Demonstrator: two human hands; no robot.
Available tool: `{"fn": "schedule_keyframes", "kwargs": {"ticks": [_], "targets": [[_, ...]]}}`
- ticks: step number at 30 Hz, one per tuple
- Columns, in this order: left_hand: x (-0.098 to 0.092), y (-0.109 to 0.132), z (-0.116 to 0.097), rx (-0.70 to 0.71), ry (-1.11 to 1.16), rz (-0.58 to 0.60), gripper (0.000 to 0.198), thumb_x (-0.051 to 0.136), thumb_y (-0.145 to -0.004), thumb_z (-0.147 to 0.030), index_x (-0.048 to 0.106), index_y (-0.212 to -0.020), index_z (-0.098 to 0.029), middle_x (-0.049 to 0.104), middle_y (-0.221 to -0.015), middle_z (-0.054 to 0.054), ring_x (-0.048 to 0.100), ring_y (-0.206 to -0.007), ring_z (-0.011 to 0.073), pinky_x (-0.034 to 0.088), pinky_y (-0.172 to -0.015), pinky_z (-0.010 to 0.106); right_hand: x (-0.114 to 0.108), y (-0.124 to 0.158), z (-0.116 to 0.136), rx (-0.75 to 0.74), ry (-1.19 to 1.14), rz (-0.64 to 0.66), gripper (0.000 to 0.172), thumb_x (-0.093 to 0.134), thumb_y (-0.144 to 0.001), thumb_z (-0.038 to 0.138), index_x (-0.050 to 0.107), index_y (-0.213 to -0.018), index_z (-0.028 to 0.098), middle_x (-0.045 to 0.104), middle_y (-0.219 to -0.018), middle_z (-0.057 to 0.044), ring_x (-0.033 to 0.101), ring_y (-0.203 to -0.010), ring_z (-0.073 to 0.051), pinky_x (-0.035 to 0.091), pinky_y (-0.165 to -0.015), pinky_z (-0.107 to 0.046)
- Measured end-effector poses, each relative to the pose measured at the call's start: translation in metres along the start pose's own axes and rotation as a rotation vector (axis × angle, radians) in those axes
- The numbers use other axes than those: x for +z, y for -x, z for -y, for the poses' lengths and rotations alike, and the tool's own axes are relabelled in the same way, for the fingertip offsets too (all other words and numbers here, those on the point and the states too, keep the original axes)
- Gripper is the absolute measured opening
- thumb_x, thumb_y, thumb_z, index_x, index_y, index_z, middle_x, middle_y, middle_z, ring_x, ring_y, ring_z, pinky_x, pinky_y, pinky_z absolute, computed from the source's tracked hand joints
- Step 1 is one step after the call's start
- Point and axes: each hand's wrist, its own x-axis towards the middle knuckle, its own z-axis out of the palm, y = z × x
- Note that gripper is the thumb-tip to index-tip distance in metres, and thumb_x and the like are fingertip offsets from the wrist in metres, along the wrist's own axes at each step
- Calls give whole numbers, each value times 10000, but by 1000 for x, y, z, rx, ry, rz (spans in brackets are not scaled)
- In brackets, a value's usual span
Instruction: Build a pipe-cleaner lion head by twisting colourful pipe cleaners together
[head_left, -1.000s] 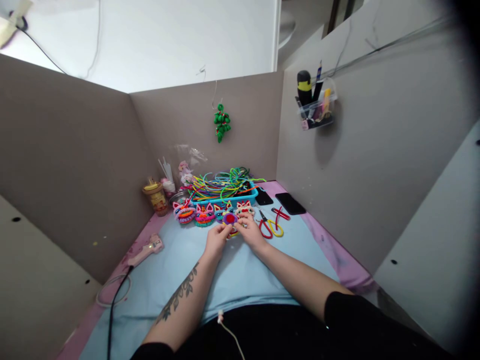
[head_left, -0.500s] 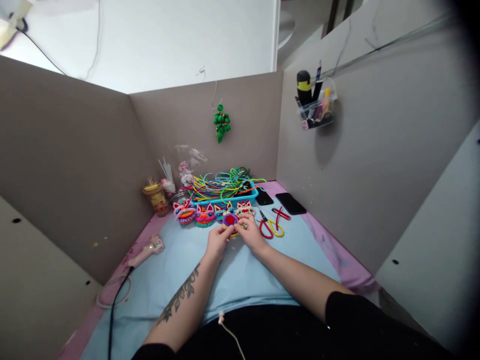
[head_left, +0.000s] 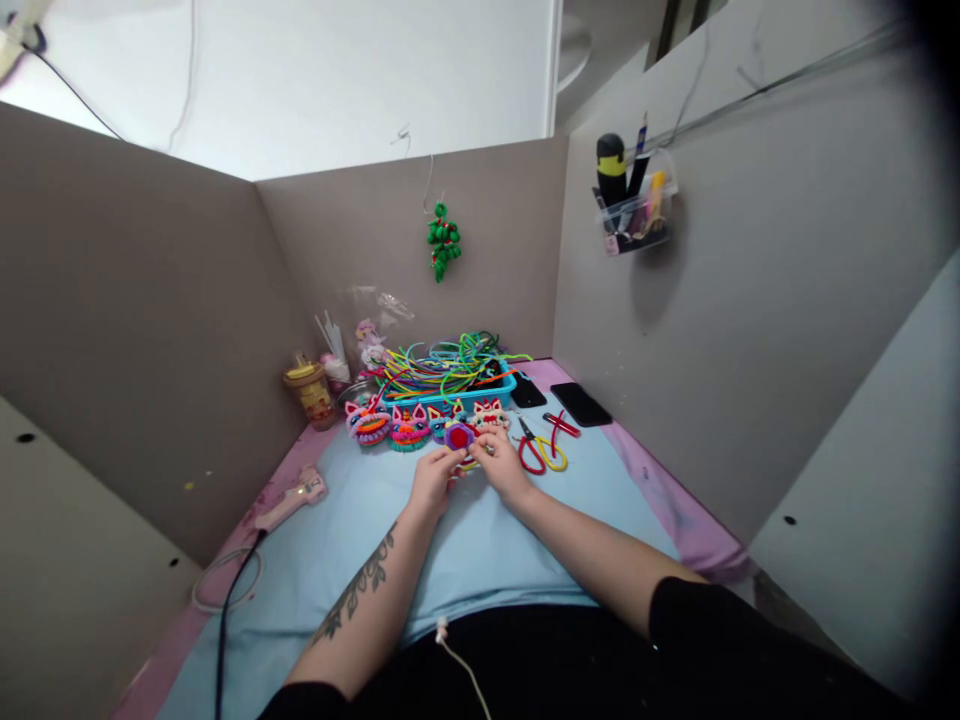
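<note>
Between my two hands is a small fuzzy pipe-cleaner piece (head_left: 460, 436), red in the middle with a purple rim and some yellow below. My left hand (head_left: 435, 478) pinches its lower left side, and my right hand (head_left: 498, 464) grips it from the right. My fingers cover part of it. Just behind stand several colourful pipe-cleaner animal heads: a pink and orange one (head_left: 409, 428), a purple and orange one (head_left: 368, 424), a blue one partly hidden, and a white and red one (head_left: 489, 413).
Loose pipe cleaners (head_left: 442, 368) fill a blue tray (head_left: 480, 398) at the back. Scissors (head_left: 541, 452) and a phone (head_left: 580, 404) lie to the right. On the left are a pink glue gun (head_left: 294, 500) with its cable and a drink cup (head_left: 311, 396).
Both hands stay around the pipe-cleaner piece, which is turned slightly so its red and purple face shows more. The camera view has shifted a little.
</note>
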Motion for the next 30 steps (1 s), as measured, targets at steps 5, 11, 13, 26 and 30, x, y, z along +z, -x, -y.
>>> {"fn": "schedule_keyframes", "kwargs": {"ticks": [5, 11, 13, 26, 30], "targets": [[1, -1, 5, 70, -85, -8, 309, 737, -559, -390, 566, -567, -133, 478, -411, -38, 337, -363, 47, 162, -382, 196, 2, 1, 1, 2, 20, -22, 199, 576, -735, 342, 564, -614, 186, 491, -988, -64, 512, -981, -201, 405, -883, -333], [-2, -2, 6, 117, -102, -36, 343, 731, -572, -422, 548, -542, -134, 451, -398, -48, 318, -373, 42, 188, -404, 197, 1, -1, 0, -6, 29, 8, 159, 591, -717, 347, 619, -701, 191, 511, -1007, -67, 520, -986, -208, 443, -803, -317], [-4, -3, 4, 89, -71, -32, 359, 737, -561, -440, 549, -556, -135, 445, -406, -53, 312, -371, 39, 177, -402, 196, -4, -4, 0, -21, 28, 7, 164, 588, -711, 337, 627, -791, 200, 531, -1001, -61, 536, -926, -197, 456, -759, -313], [-16, -10, -9, 14, 169, 19, 381, 794, -502, -397, 597, -643, -103, 512, -515, -25, 342, -408, 6, 180, -370, 147, -5, -12, -18, 147, -82, 296, 201, 605, -657, 296, 632, -805, 163, 637, -696, 0, 558, -624, -139, 443, -631, -281], [-15, -9, -11, -19, 210, 66, 361, 797, -511, -366, 608, -667, -102, 552, -581, -3, 355, -421, -2, 189, -356, 125, -1, -10, -10, 113, -117, 248, 175, 614, -673, 320, 617, -752, 164, 630, -658, 13, 548, -598, -129, 437, -600, -262]]}}
